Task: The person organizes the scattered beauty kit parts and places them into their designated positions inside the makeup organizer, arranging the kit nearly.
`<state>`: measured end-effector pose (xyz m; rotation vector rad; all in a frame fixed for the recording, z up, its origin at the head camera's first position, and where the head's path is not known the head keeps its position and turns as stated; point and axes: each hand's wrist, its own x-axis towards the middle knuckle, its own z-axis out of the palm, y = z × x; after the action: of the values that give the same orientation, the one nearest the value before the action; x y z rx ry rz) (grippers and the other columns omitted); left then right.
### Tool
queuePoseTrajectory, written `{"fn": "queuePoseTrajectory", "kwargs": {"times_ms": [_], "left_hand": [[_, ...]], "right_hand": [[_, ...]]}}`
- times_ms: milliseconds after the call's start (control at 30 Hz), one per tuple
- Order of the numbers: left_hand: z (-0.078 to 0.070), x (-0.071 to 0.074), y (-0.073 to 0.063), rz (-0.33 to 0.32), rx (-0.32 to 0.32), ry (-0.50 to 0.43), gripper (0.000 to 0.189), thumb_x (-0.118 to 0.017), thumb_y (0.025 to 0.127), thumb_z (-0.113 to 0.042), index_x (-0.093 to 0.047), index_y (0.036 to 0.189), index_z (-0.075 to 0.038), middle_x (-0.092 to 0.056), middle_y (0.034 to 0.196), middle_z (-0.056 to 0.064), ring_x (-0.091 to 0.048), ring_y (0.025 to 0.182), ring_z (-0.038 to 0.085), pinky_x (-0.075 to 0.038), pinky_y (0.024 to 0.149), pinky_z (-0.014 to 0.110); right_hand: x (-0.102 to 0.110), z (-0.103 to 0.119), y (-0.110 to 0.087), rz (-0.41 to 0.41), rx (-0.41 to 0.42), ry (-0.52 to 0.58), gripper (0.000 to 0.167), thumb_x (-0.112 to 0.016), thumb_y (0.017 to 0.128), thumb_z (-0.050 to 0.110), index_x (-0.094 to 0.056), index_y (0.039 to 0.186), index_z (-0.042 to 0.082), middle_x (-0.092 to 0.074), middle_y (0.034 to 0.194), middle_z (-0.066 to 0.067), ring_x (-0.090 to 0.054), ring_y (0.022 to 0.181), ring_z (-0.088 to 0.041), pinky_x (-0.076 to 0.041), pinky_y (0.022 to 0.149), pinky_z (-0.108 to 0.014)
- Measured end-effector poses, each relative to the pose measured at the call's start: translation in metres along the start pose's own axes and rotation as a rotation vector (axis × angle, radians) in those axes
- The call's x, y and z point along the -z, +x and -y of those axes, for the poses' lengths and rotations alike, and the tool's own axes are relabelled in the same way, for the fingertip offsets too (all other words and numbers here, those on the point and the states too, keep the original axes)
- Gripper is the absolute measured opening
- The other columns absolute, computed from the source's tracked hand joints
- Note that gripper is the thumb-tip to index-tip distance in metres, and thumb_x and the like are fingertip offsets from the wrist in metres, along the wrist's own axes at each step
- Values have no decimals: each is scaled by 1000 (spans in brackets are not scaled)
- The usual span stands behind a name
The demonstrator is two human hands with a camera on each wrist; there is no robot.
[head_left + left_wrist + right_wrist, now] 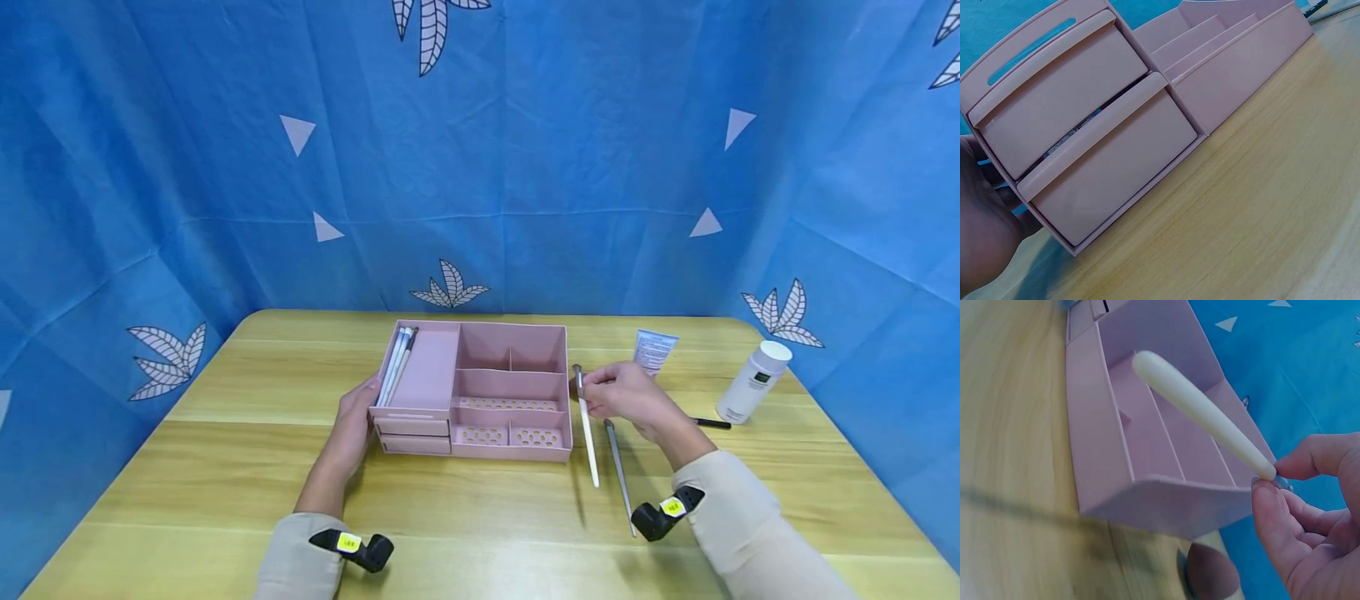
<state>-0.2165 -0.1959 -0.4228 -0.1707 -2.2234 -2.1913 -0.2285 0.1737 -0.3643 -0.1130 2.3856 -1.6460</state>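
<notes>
My right hand [630, 400] pinches a makeup brush [587, 437] between thumb and fingertips, just right of the pink desk organizer [510, 452]. The brush has a pale handle that points toward me, with its dark head at the far end. In the right wrist view that handle [1204, 415] shows in front of the organizer's compartments. My left hand [352, 429] rests against the organizer's left side, its fingers partly hidden behind the wall in the left wrist view. Several slim brushes [397, 367] lie in the organizer's top left section, above two small drawers [1104, 162].
A grey brush [621, 479] lies on the wooden table beneath my right forearm. Farther right are a tube [654, 350], a black pen-like stick [711, 423] and a white bottle [752, 383]. A brown teardrop-shaped item [1211, 573] is beside the organizer. Blue curtain surrounds the table.
</notes>
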Motion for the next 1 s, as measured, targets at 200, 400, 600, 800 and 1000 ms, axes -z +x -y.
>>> {"fn": "queuePoseTrajectory", "kwargs": {"times_ms": [200,400,600,800,1000], "left_hand": [[-1,1,0,-4,6,17,53,-27,102,-29,-31,144,2,-34,149,17,-29,139,27,-22,117,40],[-1,0,0,-3,-5,0,53,-28,102,-28,-32,143,4,-35,147,20,-31,137,28,-23,116,41],[-2,-1,0,-5,-4,-3,52,-29,102,-28,-35,142,4,-39,145,21,-36,134,28,-26,114,40],[-1,-1,-1,3,5,8,52,-27,102,-29,-33,143,3,-35,148,18,-31,137,28,-23,116,41],[-1,-1,0,3,7,6,53,-27,102,-28,-31,144,3,-33,149,18,-27,139,28,-20,117,41]], "right_hand": [[-12,9,13,10,4,14,33,-53,85,5,-53,109,-17,-59,89,-12,-62,70,-14,-58,77,-32],[-26,16,23,35,18,62,33,-52,85,4,-52,111,-17,-59,87,-11,-62,71,-14,-58,75,-31],[-42,26,31,45,40,107,31,-52,84,2,-52,109,-17,-58,85,-10,-62,70,-13,-58,77,-32],[-57,39,39,37,46,167,29,-54,84,1,-54,108,-17,-59,78,-8,-62,66,-11,-58,69,-28],[-71,54,47,21,38,172,28,-55,85,2,-58,107,-16,-61,79,-7,-62,69,-11,-58,75,-29]]}}
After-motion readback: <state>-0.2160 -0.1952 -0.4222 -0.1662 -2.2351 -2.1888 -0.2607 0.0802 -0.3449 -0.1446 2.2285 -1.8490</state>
